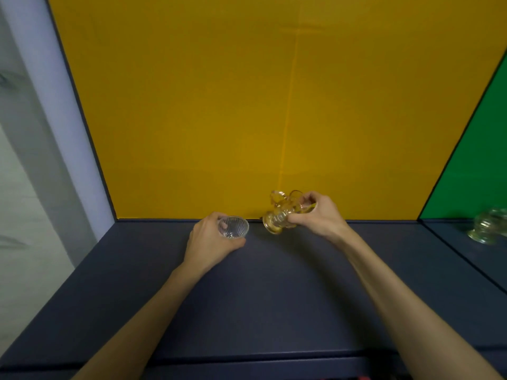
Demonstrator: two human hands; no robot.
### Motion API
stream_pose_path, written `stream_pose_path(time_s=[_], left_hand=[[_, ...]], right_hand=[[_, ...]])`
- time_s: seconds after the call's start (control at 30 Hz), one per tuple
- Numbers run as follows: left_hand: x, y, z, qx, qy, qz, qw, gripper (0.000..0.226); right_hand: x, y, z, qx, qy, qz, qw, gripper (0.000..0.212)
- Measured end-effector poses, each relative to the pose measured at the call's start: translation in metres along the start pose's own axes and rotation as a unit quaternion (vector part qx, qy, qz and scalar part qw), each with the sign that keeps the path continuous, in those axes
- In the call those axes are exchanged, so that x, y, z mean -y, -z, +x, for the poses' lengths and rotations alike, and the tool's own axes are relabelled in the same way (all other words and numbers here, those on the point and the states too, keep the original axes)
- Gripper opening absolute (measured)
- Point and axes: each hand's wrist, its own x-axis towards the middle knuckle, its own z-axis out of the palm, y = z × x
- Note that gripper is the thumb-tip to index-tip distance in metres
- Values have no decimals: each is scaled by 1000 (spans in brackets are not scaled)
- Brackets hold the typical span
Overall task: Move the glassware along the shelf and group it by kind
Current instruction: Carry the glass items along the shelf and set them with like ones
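Ribbed clear glass fills my left hand (212,239): a small glass cup (233,227), mouth up, my grip wrapped round it low over the dark blue shelf (274,297). My right hand (315,215) grips a footed glass (282,215), tilted on its side against the yellow back panel (247,105). Another blurred glass piece (488,227) stands far right.

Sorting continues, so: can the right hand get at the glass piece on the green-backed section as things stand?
Probably not yet: the right hand is already gripping a tilted footed glass. The blurred glass piece sits far right, with open shelf between.
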Motion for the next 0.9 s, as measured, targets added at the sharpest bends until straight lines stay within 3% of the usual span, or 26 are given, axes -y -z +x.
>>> stream_pose_path(time_s=[0.07,0.2,0.4,0.9], left_hand=[[-2,0,0,0,-4,7,1000,60],[-7,-5,-1,16,-19,-4,1000,67],[-35,-28,0,54,-63,-43,996,74],[-194,-139,-67,127,-159,-120,972,75]], right_hand=[[-4,-2,-4,0,-6,-1,1000,65],[-20,-3,-14,-2,-19,62,998,44],[-29,22,-31,-84,-38,160,983,42],[-117,194,-133,-233,-81,176,953,50]])
